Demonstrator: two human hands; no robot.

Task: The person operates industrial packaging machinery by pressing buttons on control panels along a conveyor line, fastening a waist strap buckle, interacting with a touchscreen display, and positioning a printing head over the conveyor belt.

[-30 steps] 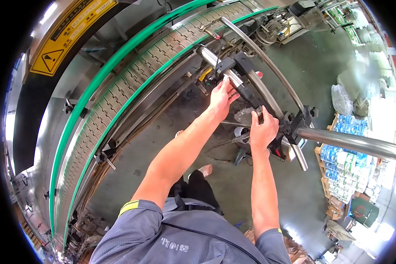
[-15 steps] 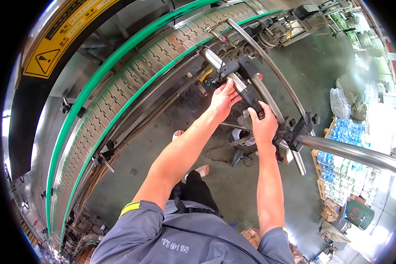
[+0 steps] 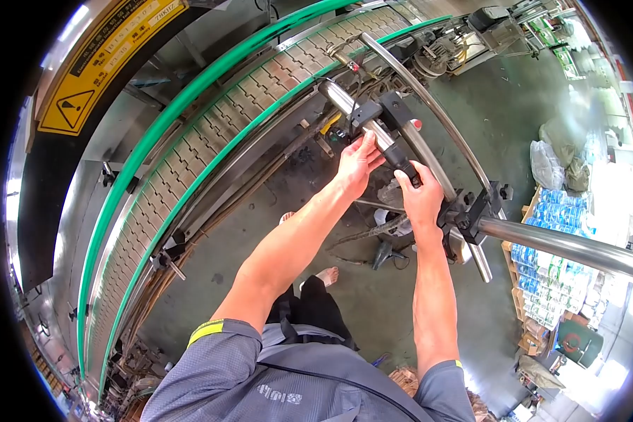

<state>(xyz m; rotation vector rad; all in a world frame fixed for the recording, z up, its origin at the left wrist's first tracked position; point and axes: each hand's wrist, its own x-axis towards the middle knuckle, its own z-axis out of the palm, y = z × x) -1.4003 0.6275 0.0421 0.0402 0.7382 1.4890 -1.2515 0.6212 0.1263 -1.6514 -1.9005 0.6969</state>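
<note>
A silver cylinder (image 3: pixel 382 136) with a black end piece (image 3: pixel 403 162) slants through a black clamp block (image 3: pixel 365 115). My left hand (image 3: pixel 357 167) has its thumb and fingers closed about the silver part, just below the clamp. Around the black end, the thumb and fingers of my right hand (image 3: pixel 423 195) are wrapped, partly covering it. Beside the cylinder runs a parallel steel rod (image 3: pixel 429 156), which passes through a second black block (image 3: pixel 398 109). A thin dark cable hangs near the cylinder's far end.
On the left curves a slatted conveyor (image 3: pixel 211 133) with green guide rails (image 3: pixel 163 116). A thick steel tube (image 3: pixel 563 246) extends right from a black bracket (image 3: pixel 467 219). Wrapped blue and white packs (image 3: pixel 552 260) sit on a pallet at right. A grey-black tool (image 3: pixel 382 254) lies on the floor.
The camera view has shifted slightly. Both hands stay at the cylinder, with only a slight change in the fingers' position.
</note>
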